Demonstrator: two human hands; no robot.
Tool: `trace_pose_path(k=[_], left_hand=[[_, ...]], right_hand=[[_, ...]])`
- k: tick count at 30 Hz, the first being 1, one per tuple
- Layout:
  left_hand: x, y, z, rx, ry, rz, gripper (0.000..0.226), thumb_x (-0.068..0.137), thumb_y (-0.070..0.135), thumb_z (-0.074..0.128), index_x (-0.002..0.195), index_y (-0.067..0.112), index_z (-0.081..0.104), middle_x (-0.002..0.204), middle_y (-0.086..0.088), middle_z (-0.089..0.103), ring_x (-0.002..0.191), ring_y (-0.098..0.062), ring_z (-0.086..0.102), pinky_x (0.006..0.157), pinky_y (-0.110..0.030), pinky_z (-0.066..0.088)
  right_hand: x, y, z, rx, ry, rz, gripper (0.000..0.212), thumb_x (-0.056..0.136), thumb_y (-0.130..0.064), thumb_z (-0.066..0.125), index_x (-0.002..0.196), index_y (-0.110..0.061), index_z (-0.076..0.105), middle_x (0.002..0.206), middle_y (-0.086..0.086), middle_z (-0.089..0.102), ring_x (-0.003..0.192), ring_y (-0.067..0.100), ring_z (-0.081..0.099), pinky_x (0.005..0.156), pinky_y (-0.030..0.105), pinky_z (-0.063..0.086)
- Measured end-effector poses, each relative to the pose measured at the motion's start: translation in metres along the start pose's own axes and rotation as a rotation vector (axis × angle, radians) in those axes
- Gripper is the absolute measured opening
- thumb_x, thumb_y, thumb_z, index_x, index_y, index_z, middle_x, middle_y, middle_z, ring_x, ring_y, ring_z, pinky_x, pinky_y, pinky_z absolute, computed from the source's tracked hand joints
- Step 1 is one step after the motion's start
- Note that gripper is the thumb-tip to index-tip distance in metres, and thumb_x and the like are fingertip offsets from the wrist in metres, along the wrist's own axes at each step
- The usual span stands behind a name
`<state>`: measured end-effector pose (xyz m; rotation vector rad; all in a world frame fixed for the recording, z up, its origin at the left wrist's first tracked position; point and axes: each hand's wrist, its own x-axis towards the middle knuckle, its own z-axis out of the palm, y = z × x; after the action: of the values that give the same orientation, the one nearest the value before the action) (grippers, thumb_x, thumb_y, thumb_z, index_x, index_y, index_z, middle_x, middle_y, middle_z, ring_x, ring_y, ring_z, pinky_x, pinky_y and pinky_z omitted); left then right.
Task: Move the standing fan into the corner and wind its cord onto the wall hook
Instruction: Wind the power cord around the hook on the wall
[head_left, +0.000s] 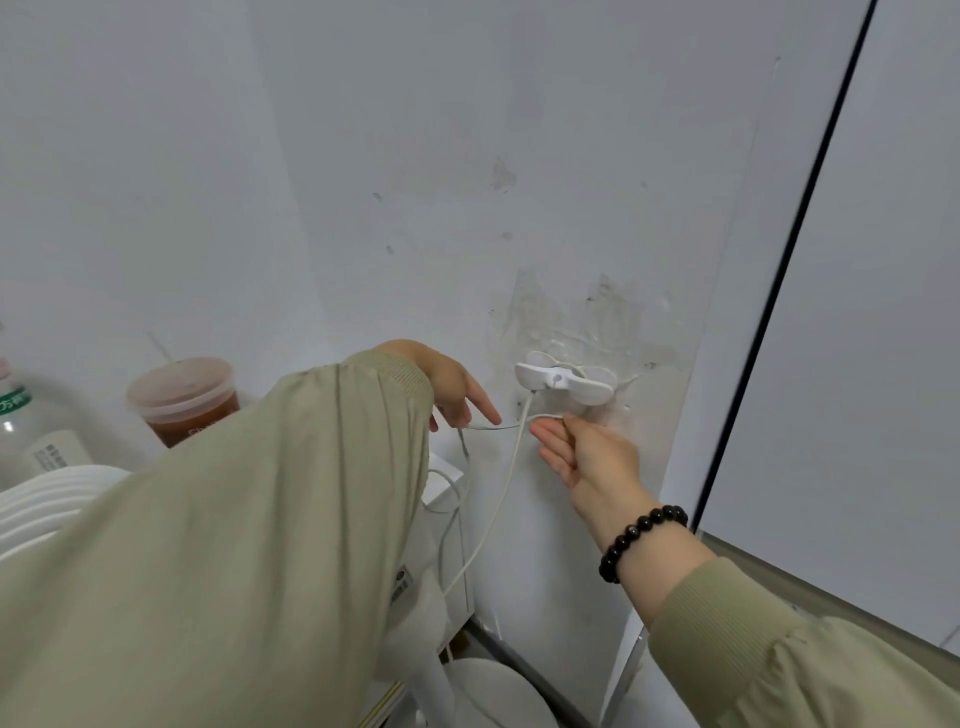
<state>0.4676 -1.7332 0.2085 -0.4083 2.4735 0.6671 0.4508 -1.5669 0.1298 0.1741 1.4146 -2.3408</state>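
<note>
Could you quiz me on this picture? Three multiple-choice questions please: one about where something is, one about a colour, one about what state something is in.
1. Where is the hook?
A. On the wall above the right hand
B. On the floor
C. On the cup lid

2. What colour is the bracelet on the right wrist?
A. White
B. Black
C. Red

3. What is the cord doing?
A. Lying coiled on the floor
B. Running up to the hook, held by both hands
C. Cut in two

Answers:
1. A: the white hook sits on the wall just above the right hand.
2. B: the beads are dark and glossy.
3. B: the cord climbs to the hook, with a strand pinched by the left hand and a loop at the right fingers.
</note>
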Motion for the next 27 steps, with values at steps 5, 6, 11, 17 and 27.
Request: trace_pose_path(k=[5, 6, 11, 17, 27], left_hand=[[0.006, -0.006, -0.004, 0.107, 0.089, 0.018, 0.024, 0.091, 0.017, 0.056, 0.112, 0.016, 0.067, 0.128, -0.001, 0.06, 0.122, -0.016, 0.049, 0.1, -0.03, 0.041], [0.008, -0.006, -0.005, 0.085, 0.158, 0.041, 0.022, 0.091, 0.017, 0.057, 0.109, 0.015, 0.069, 0.121, -0.001, 0.063, 0.115, -0.014, 0.053, 0.091, -0.025, 0.042], [0.017, -0.004, -0.007, 0.003, 0.382, 0.079, 0.015, 0.086, 0.019, 0.064, 0.09, 0.006, 0.072, 0.074, -0.002, 0.066, 0.081, -0.015, 0.061, 0.09, -0.031, 0.05], [0.013, 0.004, -0.008, -0.283, 0.549, 0.146, 0.013, 0.088, 0.01, 0.06, 0.087, -0.001, 0.067, 0.066, -0.008, 0.06, 0.058, -0.016, 0.061, 0.069, -0.032, 0.056], [-0.006, 0.023, -0.015, -0.764, 0.575, 0.281, 0.022, 0.092, 0.006, 0.053, 0.07, 0.004, 0.057, 0.062, -0.008, 0.047, 0.055, -0.018, 0.049, 0.068, -0.027, 0.052]], right_hand=[[-0.002, -0.005, 0.005, 0.039, -0.025, 0.047, 0.021, 0.1, -0.009, 0.038, 0.084, -0.009, 0.051, 0.102, 0.014, 0.062, 0.093, 0.022, 0.061, 0.071, 0.024, 0.05], [-0.001, -0.005, 0.004, 0.015, -0.017, 0.04, 0.019, 0.099, -0.009, 0.039, 0.085, -0.008, 0.052, 0.101, 0.013, 0.062, 0.094, 0.022, 0.062, 0.073, 0.025, 0.05], [-0.001, -0.009, -0.008, -0.188, -0.021, -0.033, 0.013, 0.096, -0.011, 0.048, 0.088, -0.005, 0.056, 0.089, 0.009, 0.066, 0.072, 0.015, 0.066, 0.057, 0.018, 0.054], [-0.012, -0.032, -0.031, -0.732, 0.095, -0.337, 0.023, 0.081, -0.009, 0.049, 0.061, -0.005, 0.06, 0.06, 0.008, 0.066, 0.053, 0.021, 0.063, 0.057, 0.031, 0.052], [-0.027, -0.052, -0.024, -1.653, -0.082, -1.121, 0.022, 0.089, -0.017, 0.047, 0.069, -0.01, 0.055, 0.126, -0.008, 0.056, 0.102, 0.018, 0.044, 0.065, 0.027, 0.037]])
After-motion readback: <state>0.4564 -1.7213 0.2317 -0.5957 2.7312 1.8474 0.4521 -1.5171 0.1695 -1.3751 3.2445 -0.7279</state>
